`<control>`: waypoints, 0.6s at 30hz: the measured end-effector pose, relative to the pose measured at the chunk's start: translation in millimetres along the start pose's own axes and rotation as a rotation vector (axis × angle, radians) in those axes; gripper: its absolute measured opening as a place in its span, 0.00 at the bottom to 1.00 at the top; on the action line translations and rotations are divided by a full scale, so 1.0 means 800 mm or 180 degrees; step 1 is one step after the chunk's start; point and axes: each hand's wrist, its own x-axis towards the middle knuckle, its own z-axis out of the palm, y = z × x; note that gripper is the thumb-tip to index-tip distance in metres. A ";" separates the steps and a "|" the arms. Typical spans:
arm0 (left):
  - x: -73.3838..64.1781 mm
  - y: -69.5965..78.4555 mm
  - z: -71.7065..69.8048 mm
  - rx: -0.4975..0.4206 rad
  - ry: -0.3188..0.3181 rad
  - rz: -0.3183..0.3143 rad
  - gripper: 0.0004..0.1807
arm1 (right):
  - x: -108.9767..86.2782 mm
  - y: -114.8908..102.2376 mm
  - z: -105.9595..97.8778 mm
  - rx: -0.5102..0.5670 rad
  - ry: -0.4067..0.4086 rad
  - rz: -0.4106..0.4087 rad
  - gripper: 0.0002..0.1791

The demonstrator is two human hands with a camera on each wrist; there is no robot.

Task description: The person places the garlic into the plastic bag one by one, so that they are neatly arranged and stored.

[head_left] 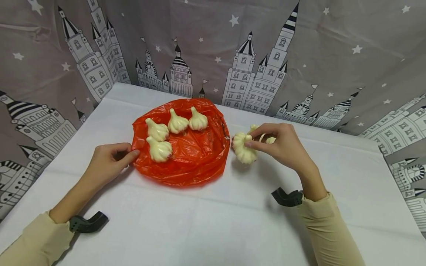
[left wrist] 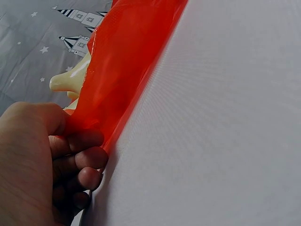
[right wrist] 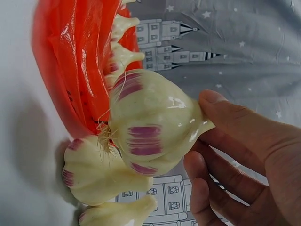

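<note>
A red plastic bag lies spread on the white table, its rim rolled out, with several garlic bulbs inside, such as the garlic bulb nearest the front. My left hand pinches the bag's left edge between thumb and fingers. Just past the bag's right rim, my right hand grips a garlic bulb by its stem. That bulb is pale and glossy, with purple streaks and stringy roots pointing toward the bag. Beyond it, two more garlic bulbs rest on the table, partly covered by the right hand in the head view.
The white tabletop runs in front of the bag and to both sides. At the back and sides hangs a grey cloth printed with castles and stars. Each wrist wears a black mount, such as the left mount.
</note>
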 end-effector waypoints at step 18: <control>-0.001 -0.001 0.000 -0.0022 0.0006 0.0001 0.06 | 0.020 -0.037 0.009 0.0165 -0.0051 -0.0095 0.06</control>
